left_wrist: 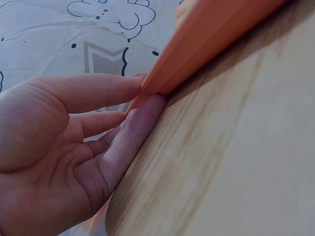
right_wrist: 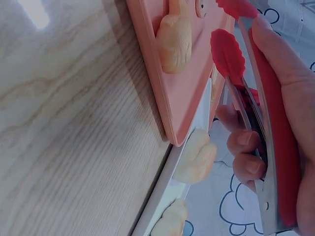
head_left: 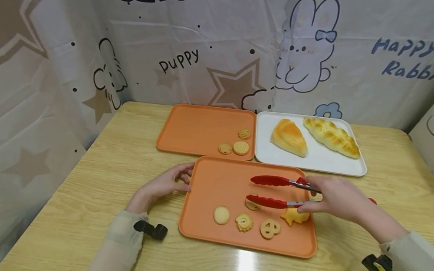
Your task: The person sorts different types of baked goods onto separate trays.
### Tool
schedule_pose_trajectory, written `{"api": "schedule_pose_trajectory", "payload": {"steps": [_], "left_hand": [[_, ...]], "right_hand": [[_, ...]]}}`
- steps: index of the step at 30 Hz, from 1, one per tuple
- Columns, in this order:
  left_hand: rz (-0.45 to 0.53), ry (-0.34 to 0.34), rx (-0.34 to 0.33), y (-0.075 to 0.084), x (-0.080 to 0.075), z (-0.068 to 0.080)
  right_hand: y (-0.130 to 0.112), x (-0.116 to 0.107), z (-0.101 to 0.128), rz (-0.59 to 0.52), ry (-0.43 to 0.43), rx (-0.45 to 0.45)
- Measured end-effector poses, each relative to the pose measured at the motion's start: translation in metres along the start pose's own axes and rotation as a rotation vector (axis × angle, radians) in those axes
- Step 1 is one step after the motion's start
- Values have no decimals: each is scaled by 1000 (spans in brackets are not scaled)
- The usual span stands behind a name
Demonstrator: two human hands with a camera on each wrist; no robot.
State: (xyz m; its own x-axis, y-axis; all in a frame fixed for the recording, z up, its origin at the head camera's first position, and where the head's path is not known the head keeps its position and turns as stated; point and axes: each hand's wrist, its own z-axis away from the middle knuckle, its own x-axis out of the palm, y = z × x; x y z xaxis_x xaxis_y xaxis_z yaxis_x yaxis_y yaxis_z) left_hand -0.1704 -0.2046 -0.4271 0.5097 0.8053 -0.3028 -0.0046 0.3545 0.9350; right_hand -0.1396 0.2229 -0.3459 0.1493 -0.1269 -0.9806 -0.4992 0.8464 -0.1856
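Observation:
Red-and-metal food tongs (head_left: 269, 202) are gripped by my right hand (head_left: 338, 197) over the right part of the front orange tray (head_left: 213, 170). Their red tips stand apart with nothing seen between them; the nearer tip partly covers a speckled cookie (head_left: 251, 206). On the same tray lie a round plain cookie (head_left: 221, 215), a flower-edged cookie (head_left: 244, 222), a pretzel-shaped cookie (head_left: 270, 229) and a yellow fish-like piece (head_left: 294, 216), its right end near my hand. At the tray's left edge, my left hand (head_left: 163, 185) holds the rim between thumb and fingers (left_wrist: 123, 142).
Behind, another orange tray (head_left: 190, 128) carries a swirl cookie (head_left: 244, 134), a speckled cookie (head_left: 225, 148) and a round ridged cookie (head_left: 241, 148). Beside it, a white tray (head_left: 312, 163) bears a wedge-shaped bread (head_left: 289, 137) and a braided loaf (head_left: 332, 138). A printed curtain (head_left: 226, 36) borders the table.

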Motion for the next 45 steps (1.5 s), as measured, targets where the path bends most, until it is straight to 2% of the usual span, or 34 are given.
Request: {"api": "schedule_pose_trajectory", "payload": {"steps": [11,24,32,40,45], "left_hand": [[-3,4,24,2,-2,0],[9,6,-7,0,1,-1],[7,-3,5,1,1,0],[15,-5,14,0,1,-1],[19,-8,11,0,1,-1]], "right_hand": [[1,7,9,16,24,-70],[3,5,4,34,39,-64],[4,3,-14,43,93,-66],[3,1,-44,110,179,-45],[3,1,-59,103,193,-34]]}}
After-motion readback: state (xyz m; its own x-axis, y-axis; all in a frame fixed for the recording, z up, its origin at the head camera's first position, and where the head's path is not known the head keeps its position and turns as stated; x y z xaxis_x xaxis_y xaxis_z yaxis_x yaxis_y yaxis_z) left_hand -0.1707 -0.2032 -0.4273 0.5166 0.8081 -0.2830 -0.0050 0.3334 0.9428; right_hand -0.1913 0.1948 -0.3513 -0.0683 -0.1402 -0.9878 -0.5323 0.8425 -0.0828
